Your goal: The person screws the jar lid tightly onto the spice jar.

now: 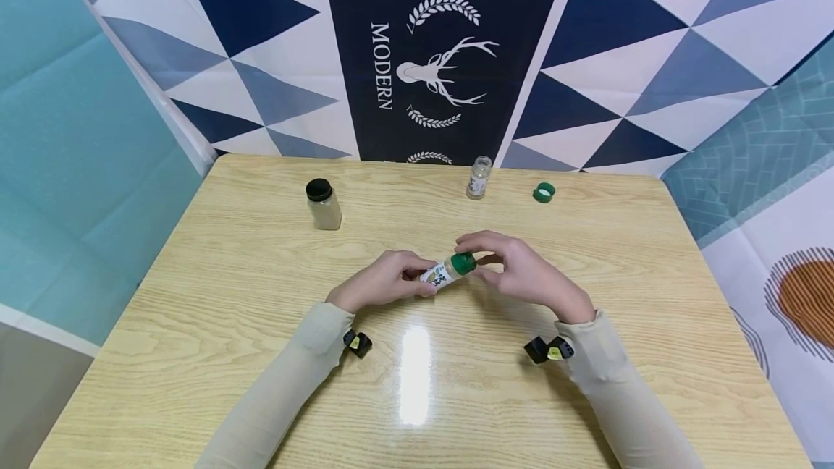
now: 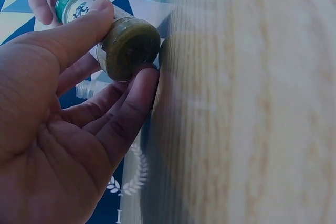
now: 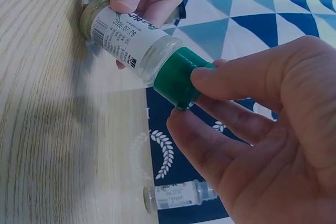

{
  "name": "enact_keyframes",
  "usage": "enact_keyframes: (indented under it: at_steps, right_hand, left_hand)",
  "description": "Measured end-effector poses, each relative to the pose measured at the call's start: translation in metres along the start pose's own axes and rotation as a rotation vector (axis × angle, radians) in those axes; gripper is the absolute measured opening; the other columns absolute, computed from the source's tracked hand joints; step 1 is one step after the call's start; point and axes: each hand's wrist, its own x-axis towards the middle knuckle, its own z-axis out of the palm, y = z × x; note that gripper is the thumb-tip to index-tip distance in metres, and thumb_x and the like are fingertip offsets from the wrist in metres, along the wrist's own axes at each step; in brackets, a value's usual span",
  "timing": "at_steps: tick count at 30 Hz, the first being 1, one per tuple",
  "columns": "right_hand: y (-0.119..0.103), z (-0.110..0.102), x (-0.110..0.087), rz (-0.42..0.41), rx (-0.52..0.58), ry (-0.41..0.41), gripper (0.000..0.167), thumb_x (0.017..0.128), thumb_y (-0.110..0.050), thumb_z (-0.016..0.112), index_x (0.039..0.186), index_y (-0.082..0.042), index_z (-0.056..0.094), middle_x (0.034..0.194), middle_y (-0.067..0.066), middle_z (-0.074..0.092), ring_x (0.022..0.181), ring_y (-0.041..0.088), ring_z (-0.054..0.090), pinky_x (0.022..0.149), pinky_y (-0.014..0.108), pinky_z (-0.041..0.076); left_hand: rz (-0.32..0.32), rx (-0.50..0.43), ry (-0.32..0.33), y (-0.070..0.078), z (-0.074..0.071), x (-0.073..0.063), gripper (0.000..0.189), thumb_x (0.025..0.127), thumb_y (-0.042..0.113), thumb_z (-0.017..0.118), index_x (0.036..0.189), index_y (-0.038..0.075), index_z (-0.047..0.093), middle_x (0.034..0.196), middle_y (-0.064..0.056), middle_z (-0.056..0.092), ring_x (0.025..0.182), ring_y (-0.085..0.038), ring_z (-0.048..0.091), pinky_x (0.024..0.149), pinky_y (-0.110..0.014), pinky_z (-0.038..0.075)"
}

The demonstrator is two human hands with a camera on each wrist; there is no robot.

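My left hand [image 1: 391, 282] grips a small glass spice jar [image 1: 438, 276] round its lower body, the jar tilted with its base low near the table. A white printed label wraps the jar [image 3: 128, 35], and brownish-green contents show at its base in the left wrist view. On its mouth sits a green cap [image 3: 176, 76]. The right hand [image 1: 521, 266] has its thumb on one side of this cap and its fingertips at the other, pinching it. In the left wrist view, much of the right hand is out of frame.
At the back left stands a squarish jar [image 1: 327, 213] with a black lid. A clear labelled glass jar [image 1: 478, 179] without a cap stands near the back edge, and a loose green cap [image 1: 544, 192] lies to its right. A patterned cloth [image 1: 274, 56] hangs behind the wooden table [image 1: 215, 382].
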Motion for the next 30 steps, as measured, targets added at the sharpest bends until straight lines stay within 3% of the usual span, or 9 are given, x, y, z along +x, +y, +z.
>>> enact_keyframes:
  at_steps: [8,22,30]
  right_hand:
    - [0.0018,0.0003,0.0003,0.012,-0.038,0.009,0.039,0.090,0.009,0.072,0.127,-0.004,0.068,0.132,0.014,0.066,0.114,0.030,0.069,0.089,0.042,0.062]
    - [0.0007,0.0000,0.0003,0.098,-0.053,0.002,0.031,0.099,-0.015,0.071,0.128,-0.004,0.068,0.121,0.010,0.071,0.101,0.022,0.071,0.087,0.039,0.061]
    - [0.0009,-0.0004,0.0014,0.165,-0.095,0.004,0.022,0.101,-0.027,0.068,0.114,-0.009,0.073,0.094,0.004,0.073,0.082,0.014,0.065,0.073,0.030,0.057]
  left_hand:
    - [-0.007,0.007,-0.001,0.0004,-0.0001,0.0000,0.048,0.094,0.035,0.077,0.138,0.019,0.067,0.108,0.003,0.072,0.089,-0.009,0.062,0.075,-0.024,0.053]
    - [-0.005,0.007,-0.007,-0.0004,-0.0001,0.0002,0.047,0.095,0.035,0.076,0.138,0.019,0.067,0.109,0.003,0.072,0.090,-0.008,0.062,0.076,-0.024,0.053]
    - [0.002,0.002,-0.014,0.0002,0.0000,0.0001,0.047,0.095,0.034,0.075,0.139,0.019,0.066,0.111,0.003,0.072,0.091,-0.009,0.062,0.077,-0.025,0.053]
